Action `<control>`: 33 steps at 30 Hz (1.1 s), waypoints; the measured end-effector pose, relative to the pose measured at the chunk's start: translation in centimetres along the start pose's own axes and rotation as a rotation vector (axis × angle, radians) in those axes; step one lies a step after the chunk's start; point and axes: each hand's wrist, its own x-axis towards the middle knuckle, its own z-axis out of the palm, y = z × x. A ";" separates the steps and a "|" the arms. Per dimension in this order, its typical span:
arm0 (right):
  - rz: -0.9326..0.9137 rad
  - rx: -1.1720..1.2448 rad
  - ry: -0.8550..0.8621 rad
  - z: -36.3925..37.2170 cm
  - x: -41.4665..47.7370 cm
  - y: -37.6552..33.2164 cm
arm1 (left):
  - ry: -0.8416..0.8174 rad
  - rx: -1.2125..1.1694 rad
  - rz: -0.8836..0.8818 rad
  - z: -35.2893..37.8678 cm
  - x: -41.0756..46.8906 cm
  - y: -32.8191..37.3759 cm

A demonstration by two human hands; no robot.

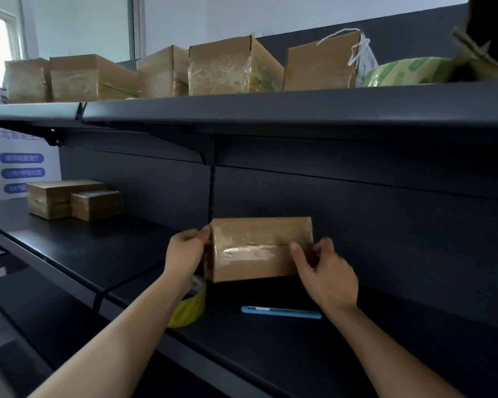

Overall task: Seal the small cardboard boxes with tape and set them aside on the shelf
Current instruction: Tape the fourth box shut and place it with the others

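We held the closed cardboard box (259, 248), contents hidden, at the dark shelf (299, 354). The left hand (186, 251) pinched its left edge and the right hand (325, 271) gripped its right end. A tape roll (189, 308) lay under the left wrist, a blue cutter (281, 311) beside the right.

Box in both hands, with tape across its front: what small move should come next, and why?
Probably smooth the tape strip down toward the right edge with the thumb of the right hand. The box is gripped at both ends, with the left hand at its left edge. The strip over the seam looks wrinkled and shiny, and the thumb rests on its right end.
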 end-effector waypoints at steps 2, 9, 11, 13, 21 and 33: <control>0.091 -0.029 -0.038 -0.2 -0.3 0.3 | -0.095 0.007 -0.052 -0.5 0.1 0.1; 0.267 0.115 -0.222 0.0 -0.6 0.5 | -0.552 0.200 -0.186 -0.1 -0.5 1.5; 0.296 0.196 -0.240 -0.1 -0.7 -0.3 | -0.587 0.235 -0.161 0.2 -0.5 1.7; 0.327 0.271 -0.257 0.1 -0.8 -0.9 | -0.572 0.248 -0.137 0.2 -0.5 1.7; 0.434 0.574 -0.271 -0.7 -1.6 -2.0 | -0.431 0.061 -0.178 0.5 -1.2 1.3; 0.270 0.866 -0.170 -2.4 -0.2 -6.5 | -0.207 -0.098 -0.042 -1.6 -4.9 5.6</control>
